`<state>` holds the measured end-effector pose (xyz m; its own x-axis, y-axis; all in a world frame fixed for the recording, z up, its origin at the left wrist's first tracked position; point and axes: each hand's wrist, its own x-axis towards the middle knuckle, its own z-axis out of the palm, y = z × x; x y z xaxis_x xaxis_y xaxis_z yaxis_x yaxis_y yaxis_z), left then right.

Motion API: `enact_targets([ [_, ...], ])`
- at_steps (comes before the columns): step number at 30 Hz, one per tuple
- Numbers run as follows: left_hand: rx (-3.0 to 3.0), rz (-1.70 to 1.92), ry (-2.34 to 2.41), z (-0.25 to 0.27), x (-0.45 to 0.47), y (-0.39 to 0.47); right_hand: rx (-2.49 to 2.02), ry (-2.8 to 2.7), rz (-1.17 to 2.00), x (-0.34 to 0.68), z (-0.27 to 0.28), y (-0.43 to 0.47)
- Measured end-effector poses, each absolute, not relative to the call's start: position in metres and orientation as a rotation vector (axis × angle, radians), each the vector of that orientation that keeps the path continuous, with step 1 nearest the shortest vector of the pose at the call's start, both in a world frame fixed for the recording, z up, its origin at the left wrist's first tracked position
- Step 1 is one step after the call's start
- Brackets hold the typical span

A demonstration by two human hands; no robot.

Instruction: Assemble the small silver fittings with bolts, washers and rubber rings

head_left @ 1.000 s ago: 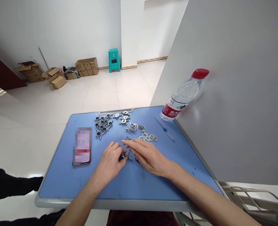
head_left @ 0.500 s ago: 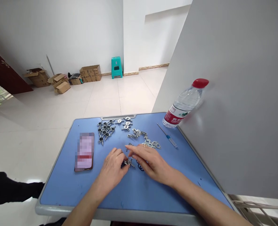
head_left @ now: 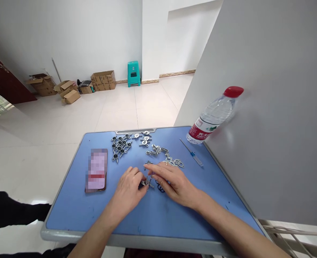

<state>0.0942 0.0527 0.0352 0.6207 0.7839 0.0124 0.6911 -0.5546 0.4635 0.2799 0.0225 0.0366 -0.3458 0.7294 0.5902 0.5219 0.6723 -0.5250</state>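
Near the middle of the blue table, my left hand (head_left: 130, 188) is closed on a small metal fitting (head_left: 146, 183) with short arms, pinched between thumb and fingers. My right hand (head_left: 171, 181) is above the fitting, thumb and forefinger brought together; whatever is in that pinch is too small to name. Black rings (head_left: 160, 187) lie partly under the right palm. Just beyond the fingertips is a small pile of screws (head_left: 148, 164). Flat metal plates (head_left: 177, 163) and bent metal pieces (head_left: 155, 150) lie farther back. Several similar fittings with black centres (head_left: 120, 148) are grouped at the back left.
A phone (head_left: 97, 170) lies on the table's left side. To the right are a blue-handled screwdriver (head_left: 192, 153) and a red-capped water bottle (head_left: 210, 120) near the grey panel (head_left: 276, 125). Another person's dark sleeve (head_left: 13, 211) shows at the left edge.
The view has shifted slightly. Both hands keep nearly the same pose around the fitting, and the right fingertips stay close above it.
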Motion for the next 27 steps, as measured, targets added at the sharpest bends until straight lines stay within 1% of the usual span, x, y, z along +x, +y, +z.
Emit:
enact_targets([
  [4, 2.409, 0.314, 1.179, 0.0347, 0.094, 0.0529, -0.935, -2.037, 0.267, 0.2793, 0.0347, 0.0234],
  [10, 2.42, 0.32, 1.178, 0.0356, 0.0945, 0.0526, -1.029, -1.993, 0.183, 0.2781, 0.0308, 0.0231],
  [16, 2.389, 0.317, 1.165, 0.0343, 0.0941, 0.0531, -0.926, -1.991, 0.256, 0.2783, 0.0316, 0.0228],
  [21, 2.391, 0.298, 1.159, 0.0349, 0.0943, 0.0535, -0.911, -1.973, 0.156, 0.2769, 0.0276, 0.0245],
  [27, 2.385, 0.285, 1.173, 0.0357, 0.0954, 0.0546, -0.908, -2.032, 0.171, 0.2786, 0.0301, 0.0218],
])
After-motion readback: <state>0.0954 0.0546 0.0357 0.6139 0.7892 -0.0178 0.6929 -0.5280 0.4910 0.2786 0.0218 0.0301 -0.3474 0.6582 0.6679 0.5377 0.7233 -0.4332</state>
